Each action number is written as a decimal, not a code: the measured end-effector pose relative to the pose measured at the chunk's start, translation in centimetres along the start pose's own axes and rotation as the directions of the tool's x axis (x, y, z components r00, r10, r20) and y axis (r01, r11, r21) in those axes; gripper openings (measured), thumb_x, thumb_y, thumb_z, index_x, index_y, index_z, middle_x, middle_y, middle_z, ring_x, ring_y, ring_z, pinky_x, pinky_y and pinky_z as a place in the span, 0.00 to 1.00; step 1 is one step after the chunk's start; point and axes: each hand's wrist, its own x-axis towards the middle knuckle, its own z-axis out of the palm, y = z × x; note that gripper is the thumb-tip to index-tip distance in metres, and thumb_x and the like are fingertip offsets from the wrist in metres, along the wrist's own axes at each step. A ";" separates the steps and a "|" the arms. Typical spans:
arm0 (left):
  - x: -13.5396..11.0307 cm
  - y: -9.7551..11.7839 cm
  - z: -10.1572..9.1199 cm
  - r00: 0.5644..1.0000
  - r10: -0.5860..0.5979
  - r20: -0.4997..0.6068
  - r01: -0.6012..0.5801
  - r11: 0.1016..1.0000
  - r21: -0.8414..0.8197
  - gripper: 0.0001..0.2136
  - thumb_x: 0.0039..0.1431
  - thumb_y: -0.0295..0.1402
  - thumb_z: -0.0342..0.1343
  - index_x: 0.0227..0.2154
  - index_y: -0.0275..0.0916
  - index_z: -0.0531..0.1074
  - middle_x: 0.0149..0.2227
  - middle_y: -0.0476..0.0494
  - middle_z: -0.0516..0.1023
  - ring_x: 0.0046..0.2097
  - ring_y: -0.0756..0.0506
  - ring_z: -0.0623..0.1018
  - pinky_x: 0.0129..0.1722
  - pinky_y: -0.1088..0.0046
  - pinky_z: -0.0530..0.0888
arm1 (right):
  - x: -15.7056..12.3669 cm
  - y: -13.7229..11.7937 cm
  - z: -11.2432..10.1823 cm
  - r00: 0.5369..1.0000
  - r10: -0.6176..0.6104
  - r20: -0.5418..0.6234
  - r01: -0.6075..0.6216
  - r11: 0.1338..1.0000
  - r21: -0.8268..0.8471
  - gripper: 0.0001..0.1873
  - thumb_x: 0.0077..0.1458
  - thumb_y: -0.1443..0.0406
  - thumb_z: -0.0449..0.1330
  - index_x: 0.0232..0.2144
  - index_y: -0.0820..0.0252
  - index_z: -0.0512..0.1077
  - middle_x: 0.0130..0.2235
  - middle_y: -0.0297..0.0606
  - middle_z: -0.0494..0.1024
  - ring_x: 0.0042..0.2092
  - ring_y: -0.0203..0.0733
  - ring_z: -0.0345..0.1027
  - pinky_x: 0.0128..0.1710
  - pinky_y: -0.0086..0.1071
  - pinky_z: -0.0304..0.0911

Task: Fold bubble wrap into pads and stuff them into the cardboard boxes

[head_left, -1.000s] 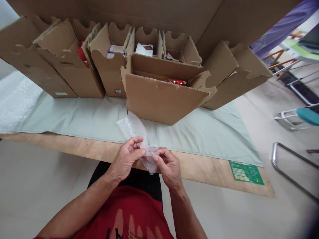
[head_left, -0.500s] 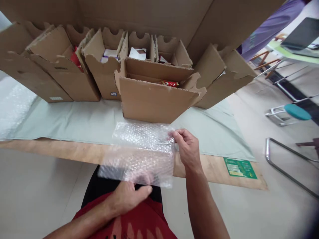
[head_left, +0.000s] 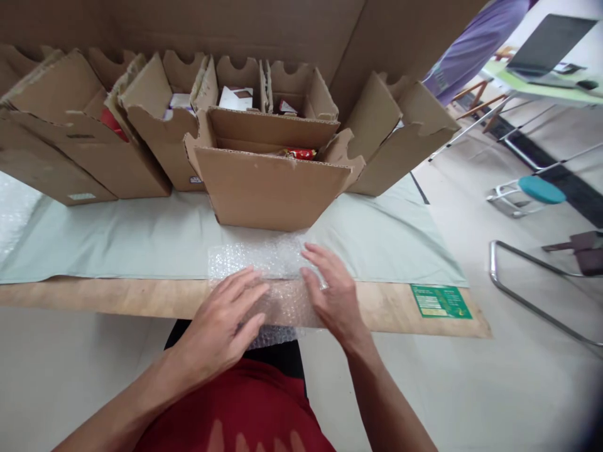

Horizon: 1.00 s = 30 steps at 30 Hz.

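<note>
A clear sheet of bubble wrap (head_left: 282,298) lies across the table's front edge, its near end hanging over toward my lap. My left hand (head_left: 228,314) rests over its left side, fingers apart and stretched out. Over the right side is my right hand (head_left: 330,289), fingers spread and slightly bent, with nothing gripped. Just beyond the wrap stands an open cardboard box (head_left: 277,188) with a red shiny packet (head_left: 300,154) inside.
Several cardboard bins (head_left: 160,132) line the back, some with small boxes inside. A pale green cloth (head_left: 117,242) covers the wooden board (head_left: 155,296). A green label (head_left: 440,301) is at right. More bubble wrap (head_left: 14,213) lies far left. A teal stool (head_left: 541,188) and a person in purple (head_left: 475,50) are beyond.
My right hand has let go of the wrap's right edge and opened. My left hand has come up from beneath the near edge onto the wrap. The view has shifted right.
</note>
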 end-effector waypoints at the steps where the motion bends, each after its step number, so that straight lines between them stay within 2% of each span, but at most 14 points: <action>1: 0.6 -0.7 1.1 0.999 0.035 -0.003 -0.034 0.992 0.123 0.20 0.66 0.34 0.55 0.59 0.38 0.73 0.67 0.31 0.70 0.69 0.32 0.66 0.68 0.45 0.64 | -0.3 -0.3 0.5 0.994 -0.035 0.105 0.039 0.999 -0.033 0.18 0.68 0.64 0.54 0.57 0.54 0.74 0.62 0.46 0.75 0.63 0.51 0.69 0.61 0.50 0.66; 3: 1.2 -2.4 3.0 0.997 0.063 0.050 -0.076 0.951 0.301 0.25 0.64 0.37 0.58 0.63 0.35 0.70 0.70 0.27 0.64 0.72 0.29 0.62 0.69 0.41 0.59 | -1.0 -0.1 1.4 0.960 -0.056 0.273 0.095 0.987 -0.131 0.21 0.68 0.64 0.55 0.61 0.57 0.71 0.66 0.48 0.71 0.66 0.55 0.64 0.62 0.51 0.64; 4: 1.1 -3.2 3.5 0.995 0.062 0.073 -0.085 0.928 0.363 0.27 0.64 0.39 0.58 0.64 0.35 0.68 0.71 0.26 0.62 0.72 0.28 0.60 0.70 0.41 0.57 | -1.4 0.4 1.5 0.949 -0.042 0.313 0.106 0.976 -0.191 0.22 0.68 0.62 0.56 0.62 0.58 0.70 0.67 0.48 0.70 0.68 0.56 0.63 0.62 0.52 0.63; 6: 0.4 -4.5 3.5 0.995 0.062 0.075 -0.089 0.888 0.451 0.29 0.65 0.42 0.58 0.66 0.37 0.66 0.72 0.28 0.59 0.73 0.29 0.59 0.71 0.42 0.56 | -2.6 1.9 0.8 0.954 0.013 0.301 0.084 0.948 -0.307 0.24 0.69 0.59 0.56 0.64 0.59 0.68 0.67 0.50 0.69 0.68 0.57 0.61 0.64 0.53 0.60; 9: -1.9 -5.6 1.7 0.994 0.091 0.061 -0.109 0.856 0.506 0.29 0.68 0.43 0.55 0.68 0.39 0.64 0.73 0.30 0.58 0.74 0.30 0.58 0.71 0.44 0.56 | -5.1 4.1 -1.7 0.979 0.045 0.197 0.035 0.923 -0.384 0.24 0.70 0.59 0.54 0.64 0.59 0.67 0.65 0.51 0.71 0.67 0.57 0.64 0.62 0.52 0.61; 11: -3.8 -5.9 0.1 0.989 0.128 0.069 -0.145 0.860 0.490 0.30 0.67 0.43 0.56 0.69 0.40 0.61 0.74 0.31 0.57 0.74 0.30 0.57 0.71 0.45 0.57 | -6.9 4.9 -3.7 0.992 0.014 0.127 0.033 0.932 -0.360 0.22 0.70 0.62 0.55 0.64 0.57 0.68 0.62 0.49 0.75 0.65 0.56 0.67 0.61 0.51 0.62; 13: -5.5 -6.0 -1.1 0.983 0.166 0.081 -0.185 0.867 0.462 0.34 0.65 0.41 0.58 0.71 0.42 0.56 0.75 0.33 0.54 0.74 0.30 0.55 0.71 0.45 0.57 | -8.6 4.9 -5.4 0.996 -0.030 0.089 0.057 0.946 -0.320 0.25 0.68 0.66 0.56 0.65 0.54 0.65 0.61 0.47 0.77 0.64 0.55 0.68 0.61 0.50 0.62; 15: -6.7 -6.2 -1.7 0.975 0.202 0.094 -0.222 0.860 0.459 0.37 0.64 0.35 0.59 0.73 0.44 0.53 0.75 0.34 0.52 0.75 0.30 0.54 0.72 0.45 0.57 | -9.9 4.5 -6.3 0.991 -0.062 0.116 0.095 0.947 -0.308 0.31 0.66 0.70 0.55 0.69 0.52 0.60 0.63 0.47 0.74 0.65 0.54 0.66 0.60 0.49 0.62; 18: -7.4 -6.9 -1.8 0.970 0.203 0.133 -0.243 0.828 0.506 0.36 0.63 0.26 0.57 0.72 0.46 0.55 0.76 0.34 0.50 0.75 0.31 0.53 0.72 0.45 0.55 | -10.8 4.1 -6.4 0.968 -0.086 0.235 0.160 0.935 -0.318 0.39 0.64 0.72 0.54 0.73 0.51 0.52 0.68 0.48 0.67 0.68 0.56 0.62 0.60 0.50 0.63; 21: -6.7 -7.2 -1.2 0.970 0.198 0.144 -0.244 0.813 0.528 0.32 0.63 0.23 0.56 0.69 0.46 0.62 0.74 0.34 0.56 0.74 0.32 0.56 0.73 0.45 0.54 | -10.3 4.3 -5.5 0.948 -0.089 0.305 0.190 0.929 -0.318 0.38 0.63 0.72 0.54 0.73 0.53 0.53 0.70 0.50 0.64 0.69 0.57 0.60 0.61 0.52 0.62; 24: -5.5 -7.0 -0.6 0.959 0.266 0.097 -0.281 0.847 0.451 0.26 0.64 0.24 0.56 0.64 0.46 0.69 0.70 0.37 0.66 0.72 0.34 0.63 0.71 0.46 0.59 | -9.2 4.3 -4.9 0.933 -0.104 0.345 0.210 0.935 -0.287 0.30 0.65 0.68 0.56 0.68 0.54 0.63 0.70 0.52 0.64 0.69 0.59 0.60 0.61 0.54 0.62; 27: -4.6 -6.6 -0.5 0.950 0.312 -0.026 -0.292 0.912 0.288 0.17 0.66 0.25 0.56 0.54 0.46 0.77 0.59 0.41 0.80 0.65 0.38 0.74 0.68 0.49 0.65 | -8.4 3.9 -5.0 0.918 -0.139 0.372 0.223 0.955 -0.194 0.24 0.65 0.65 0.59 0.62 0.55 0.70 0.69 0.52 0.66 0.69 0.59 0.61 0.62 0.55 0.63; 30: -3.9 -6.1 -1.2 0.974 0.195 -0.113 -0.189 0.980 0.058 0.12 0.67 0.28 0.54 0.46 0.45 0.81 0.48 0.44 0.86 0.55 0.41 0.82 0.65 0.53 0.70 | -7.9 3.2 -5.4 0.927 -0.137 0.350 0.175 0.981 -0.079 0.29 0.63 0.60 0.63 0.65 0.53 0.67 0.69 0.51 0.65 0.69 0.58 0.60 0.62 0.55 0.64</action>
